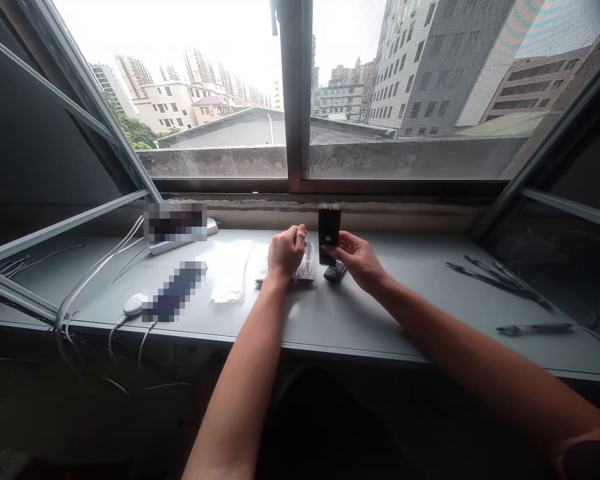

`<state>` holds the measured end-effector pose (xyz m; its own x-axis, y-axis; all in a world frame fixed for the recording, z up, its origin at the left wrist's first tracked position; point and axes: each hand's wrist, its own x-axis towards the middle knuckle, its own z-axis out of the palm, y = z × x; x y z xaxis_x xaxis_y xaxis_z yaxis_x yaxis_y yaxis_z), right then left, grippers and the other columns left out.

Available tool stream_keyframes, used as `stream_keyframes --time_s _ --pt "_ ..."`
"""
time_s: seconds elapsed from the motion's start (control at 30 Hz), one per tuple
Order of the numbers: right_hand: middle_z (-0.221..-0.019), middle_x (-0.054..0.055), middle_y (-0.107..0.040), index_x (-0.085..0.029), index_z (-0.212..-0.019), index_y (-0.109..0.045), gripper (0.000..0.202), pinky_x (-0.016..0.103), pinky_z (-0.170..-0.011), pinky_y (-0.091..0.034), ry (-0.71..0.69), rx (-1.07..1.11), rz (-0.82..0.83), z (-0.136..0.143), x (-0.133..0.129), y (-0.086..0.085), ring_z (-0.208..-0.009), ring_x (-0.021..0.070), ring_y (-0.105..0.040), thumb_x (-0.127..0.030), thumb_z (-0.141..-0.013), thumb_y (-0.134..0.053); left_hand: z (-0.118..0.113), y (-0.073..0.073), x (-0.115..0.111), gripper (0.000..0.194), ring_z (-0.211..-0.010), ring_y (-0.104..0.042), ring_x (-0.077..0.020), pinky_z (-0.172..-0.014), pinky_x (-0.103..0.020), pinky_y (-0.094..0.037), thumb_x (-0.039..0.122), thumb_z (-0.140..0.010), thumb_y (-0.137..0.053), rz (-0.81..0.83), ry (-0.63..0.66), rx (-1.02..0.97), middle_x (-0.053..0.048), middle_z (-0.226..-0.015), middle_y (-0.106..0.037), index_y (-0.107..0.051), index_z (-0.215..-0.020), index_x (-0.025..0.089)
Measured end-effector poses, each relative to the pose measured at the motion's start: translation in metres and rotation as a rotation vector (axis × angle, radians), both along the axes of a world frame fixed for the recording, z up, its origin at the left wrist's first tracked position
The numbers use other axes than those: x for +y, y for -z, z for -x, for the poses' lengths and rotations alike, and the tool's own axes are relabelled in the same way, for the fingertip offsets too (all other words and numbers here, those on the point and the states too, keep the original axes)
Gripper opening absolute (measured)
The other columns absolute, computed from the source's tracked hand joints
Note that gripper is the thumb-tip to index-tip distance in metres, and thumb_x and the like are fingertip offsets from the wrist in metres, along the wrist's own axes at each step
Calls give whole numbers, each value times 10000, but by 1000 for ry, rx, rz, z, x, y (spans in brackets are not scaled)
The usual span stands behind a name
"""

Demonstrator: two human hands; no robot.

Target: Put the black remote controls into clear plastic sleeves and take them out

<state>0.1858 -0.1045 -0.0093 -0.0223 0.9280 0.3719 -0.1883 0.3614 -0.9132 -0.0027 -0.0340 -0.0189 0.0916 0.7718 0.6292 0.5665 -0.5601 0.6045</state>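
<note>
One black box (329,227), one remote (335,272)

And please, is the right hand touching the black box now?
Touching. The head view shows the thumb of the right hand lying across the lower front of the black box.

Over my feed I see a black box (329,223) with a pale dot (329,239), blackish remote (335,271), white sheet (231,272), grey bench (340,320).
</note>
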Motion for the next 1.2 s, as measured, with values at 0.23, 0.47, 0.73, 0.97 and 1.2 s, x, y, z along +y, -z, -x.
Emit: stream_keyframes --time_s 0.23,0.47,0.73,0.97,1.2 --pt "-978 88 -781 -204 -1178 -679 218 294 -464 -514 -234 257 304 -6 3 -2 -614 200 -662 -320 -1040 -557 1 0 1 441 -722 -712 -207 -733 -314 -474 461 -1149 -411 1 -4 21 -37 -790 -781 -739 -945 248" --pt "-805 62 -676 -159 -1205 -709 337 262 -477 -491 -395 439 518 -6 1 -7 -561 157 -563 -355 -1099 -456 0 2 1 452 -738 -717 -209 -742 -315 -484 469 -1149 -412 -12 4 18 -44 -802 -783 -745 -940 248" --pt "-950 109 -738 -193 -1197 -660 212 231 -493 -575 -336 581 694 -9 3 -8 -797 212 -726 -360 -1071 -624 0 1 0 404 -715 -713 -212 -725 -318 -473 425 -1140 -443 -9 5 11 -31 -779 -781 -745 -935 253" --pt "-904 110 -706 -148 -1267 -631 332 169 -312 -400 -475 660 726 -12 3 -10 -532 128 -528 -335 -1130 -393 0 1 0 418 -715 -712 -212 -736 -319 -483 434 -1143 -428 -3 7 -13 -35 -781 -785 -745 -940 253" --pt "-883 70 -709 -171 -1248 -678 253 266 -506 -604 -412 643 672 -11 2 -10 -657 171 -650 -301 -1060 -570 -1 1 1 419 -722 -713 -206 -741 -314 -474 441 -1143 -435 -7 4 1 -35 -782 -778 -743 -933 250"
